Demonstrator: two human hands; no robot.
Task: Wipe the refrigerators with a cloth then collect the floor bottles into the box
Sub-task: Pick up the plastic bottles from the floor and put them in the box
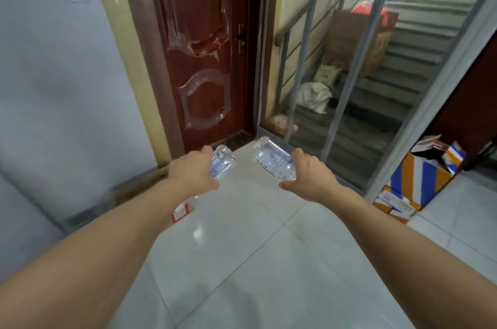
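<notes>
Both arms reach out over the tiled floor (242, 261). The left hand (192, 175) has its fingers clamped on a clear plastic bottle (222, 161); the right hand (312, 176) grips a second bottle (273, 159). A striped box (419, 180) stands at the floor's right edge, beside the glass partition (349, 73).

Both arms out, left hand (192, 174) & right hand (309, 176) clenched

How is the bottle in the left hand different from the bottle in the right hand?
The left hand's bottle is mostly hidden by the left hand, while the right hand's bottle shows nearly whole beside the right hand. The left hand's bottle points up-right; the right hand's bottle points up-left. Both are clear plastic with bluish labels, held above the floor.
</notes>
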